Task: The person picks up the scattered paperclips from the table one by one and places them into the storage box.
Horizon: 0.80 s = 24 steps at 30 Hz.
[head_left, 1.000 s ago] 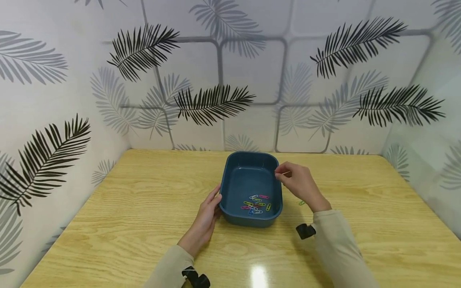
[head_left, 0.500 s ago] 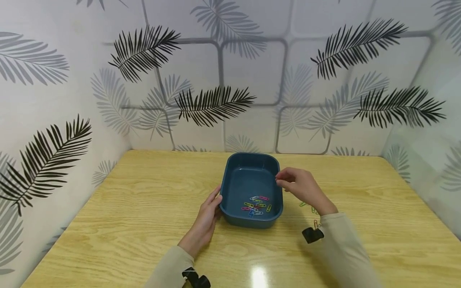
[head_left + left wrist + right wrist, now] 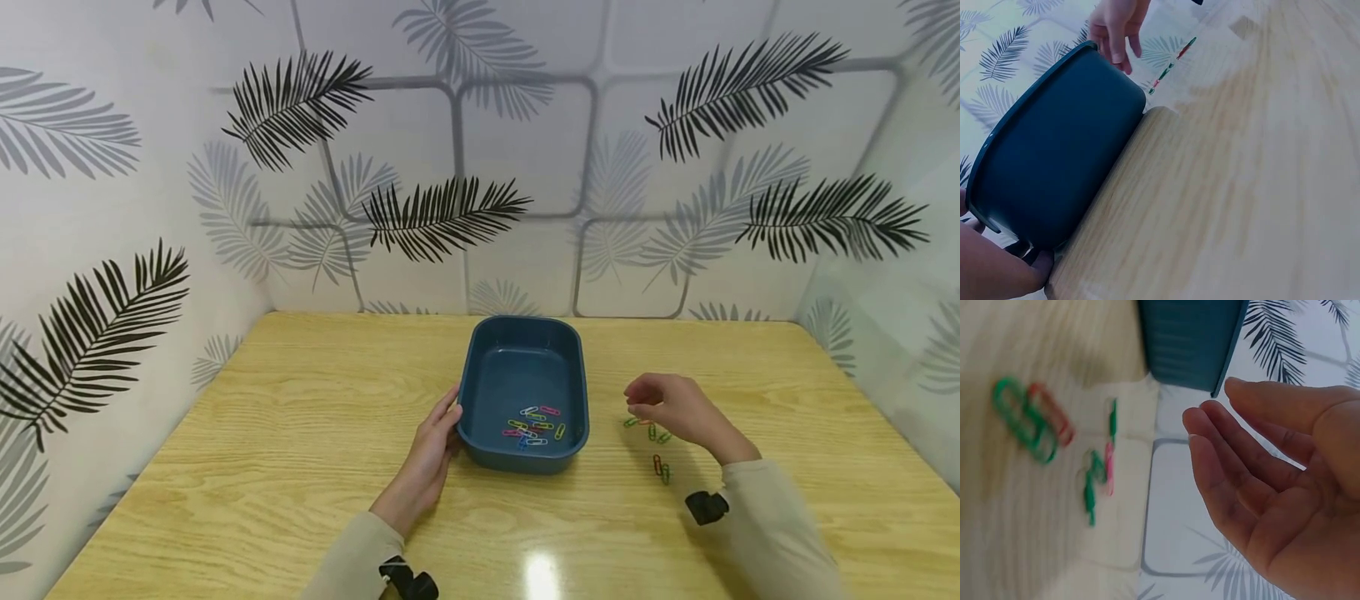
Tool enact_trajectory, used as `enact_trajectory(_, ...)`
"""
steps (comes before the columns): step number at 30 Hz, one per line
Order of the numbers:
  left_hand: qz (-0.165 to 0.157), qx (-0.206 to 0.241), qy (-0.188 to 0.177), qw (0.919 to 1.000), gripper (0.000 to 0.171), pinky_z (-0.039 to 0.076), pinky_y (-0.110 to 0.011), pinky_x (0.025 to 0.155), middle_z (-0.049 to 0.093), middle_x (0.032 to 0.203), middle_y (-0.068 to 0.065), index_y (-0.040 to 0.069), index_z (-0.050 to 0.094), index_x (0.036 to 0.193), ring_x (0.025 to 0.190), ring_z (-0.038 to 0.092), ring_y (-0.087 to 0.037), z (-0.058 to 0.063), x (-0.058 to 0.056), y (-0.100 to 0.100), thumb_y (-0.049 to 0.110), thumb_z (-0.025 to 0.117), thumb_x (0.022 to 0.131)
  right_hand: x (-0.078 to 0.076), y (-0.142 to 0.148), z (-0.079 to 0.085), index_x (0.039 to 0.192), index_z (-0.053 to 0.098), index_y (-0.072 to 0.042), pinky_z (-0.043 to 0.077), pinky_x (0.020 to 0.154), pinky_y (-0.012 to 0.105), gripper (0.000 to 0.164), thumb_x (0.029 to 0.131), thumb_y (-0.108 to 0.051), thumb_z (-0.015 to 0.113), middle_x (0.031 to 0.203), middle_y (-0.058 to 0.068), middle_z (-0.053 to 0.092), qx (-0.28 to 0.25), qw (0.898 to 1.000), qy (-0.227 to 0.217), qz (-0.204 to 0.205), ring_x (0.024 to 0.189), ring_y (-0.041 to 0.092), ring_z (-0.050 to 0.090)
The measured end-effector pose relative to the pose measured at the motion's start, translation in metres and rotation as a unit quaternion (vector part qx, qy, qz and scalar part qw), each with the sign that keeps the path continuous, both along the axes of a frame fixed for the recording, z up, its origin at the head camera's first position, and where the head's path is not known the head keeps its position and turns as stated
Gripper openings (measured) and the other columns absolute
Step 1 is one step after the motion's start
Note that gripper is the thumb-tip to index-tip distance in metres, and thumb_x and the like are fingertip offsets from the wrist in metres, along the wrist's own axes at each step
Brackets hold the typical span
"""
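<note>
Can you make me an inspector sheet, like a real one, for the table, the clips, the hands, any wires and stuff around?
Surface: light wood-grain table, with a bright glare spot at the near edge.
Job's things: blue tray, with paper clips inside in mixed colours toward its near end; loose clips, some red and green, on the table right of it.
Clutter: nothing seen.
Hands: left hand holds the tray's side; right hand is near the loose clips, thumb and fingers apart, nothing seen in it.
Cables: nothing seen.
Surroundings: pale walls with leaf patterns.
</note>
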<state>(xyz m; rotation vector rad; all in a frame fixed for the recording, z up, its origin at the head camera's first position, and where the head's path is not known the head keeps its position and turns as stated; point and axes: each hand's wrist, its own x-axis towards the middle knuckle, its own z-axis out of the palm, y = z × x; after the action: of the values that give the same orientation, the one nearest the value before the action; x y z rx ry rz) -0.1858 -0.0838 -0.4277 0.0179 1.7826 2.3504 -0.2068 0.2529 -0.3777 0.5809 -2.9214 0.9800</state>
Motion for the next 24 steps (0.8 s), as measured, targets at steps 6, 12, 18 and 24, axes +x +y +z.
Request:
enact_trajectory(6, 0.000, -0.001, -0.001, 1.0000, 0.052, 0.026, -0.045, 0.109, 0.031, 0.153, -0.019, 0.009, 0.023, 0.155, 0.135, 0.036, -0.034, 0.001, 0.001, 0.000, 0.022, 0.037, 0.106, 0.012, 0.019, -0.010, 0.099, 0.066, 0.004, 0.051, 0.067, 0.034, 0.014, 0.087, -0.001, 0.069, 0.088, 0.003, 0.066, 0.030, 0.999, -0.019, 0.024, 0.079, 0.019, 0.063)
enact_trajectory(12, 0.004, 0.003, 0.000, 1.0000, 0.052, 0.024, -0.047, 0.110, 0.028, 0.154, -0.018, 0.009, 0.023, 0.155, 0.137, 0.033, -0.035, 0.002, 0.001, -0.001, 0.022, 0.037, 0.106, 0.020, 0.031, -0.014, 0.097, 0.066, 0.001, 0.051, 0.069, 0.033, 0.019, 0.083, -0.008, 0.075, 0.088, 0.001, 0.064, 0.038, 0.997, -0.056, 0.043, 0.080, 0.018, 0.061)
enact_trajectory(18, 0.000, 0.003, 0.004, 1.0000, 0.052, 0.022, -0.048, 0.111, 0.026, 0.155, -0.019, 0.008, 0.022, 0.155, 0.138, 0.030, -0.036, 0.003, 0.002, -0.001, 0.021, 0.037, 0.106, 0.022, 0.033, -0.015, 0.101, 0.064, 0.003, 0.050, 0.070, 0.034, 0.032, 0.077, -0.009, 0.081, 0.089, 0.002, 0.062, 0.037, 0.995, -0.082, 0.048, 0.080, 0.018, 0.058)
enact_trajectory(24, 0.000, 0.003, 0.005, 1.0000, 0.052, 0.023, -0.048, 0.111, 0.027, 0.154, -0.019, 0.008, 0.022, 0.155, 0.137, 0.031, -0.036, 0.002, 0.001, -0.001, 0.022, 0.037, 0.106, 0.024, 0.029, -0.016, 0.101, 0.064, 0.001, 0.046, 0.067, 0.034, 0.038, 0.068, -0.002, 0.083, 0.086, 0.001, 0.058, 0.054, 0.991, -0.103, 0.062, 0.078, 0.017, 0.051)
